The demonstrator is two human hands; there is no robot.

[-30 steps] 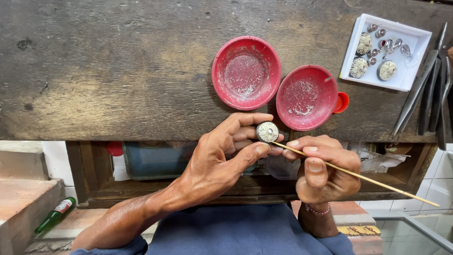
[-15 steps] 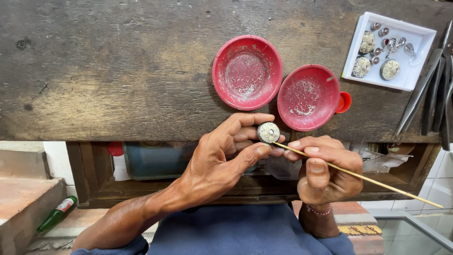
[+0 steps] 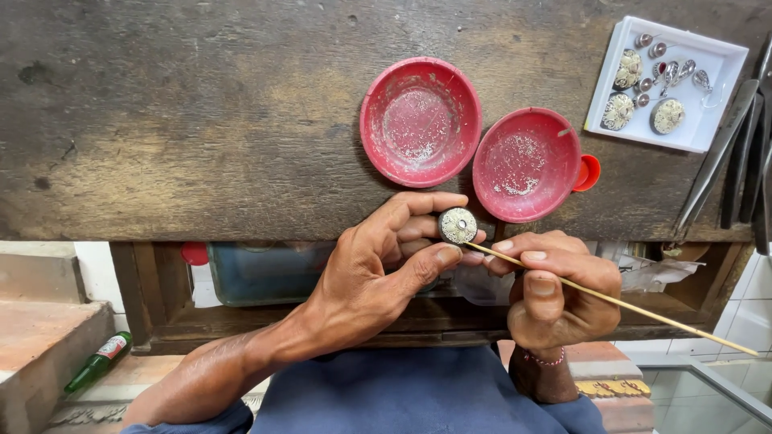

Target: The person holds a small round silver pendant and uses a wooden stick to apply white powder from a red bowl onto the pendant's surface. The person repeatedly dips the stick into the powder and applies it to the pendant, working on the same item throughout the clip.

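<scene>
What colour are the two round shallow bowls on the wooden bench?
Both round shallow plastic bowls are red, dusted with pale specks; the head view shows it.

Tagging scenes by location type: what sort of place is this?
Likely a small jewellery workshop: a worn wooden workbench, a white tray of ornate silver pieces, and the left hand holding a round filigree piece.

Worn wood bench point(image 3: 177, 120) w/ two red dishes point(image 3: 420, 120), white tray point(image 3: 708, 56), metal tools point(image 3: 744, 153).
</scene>
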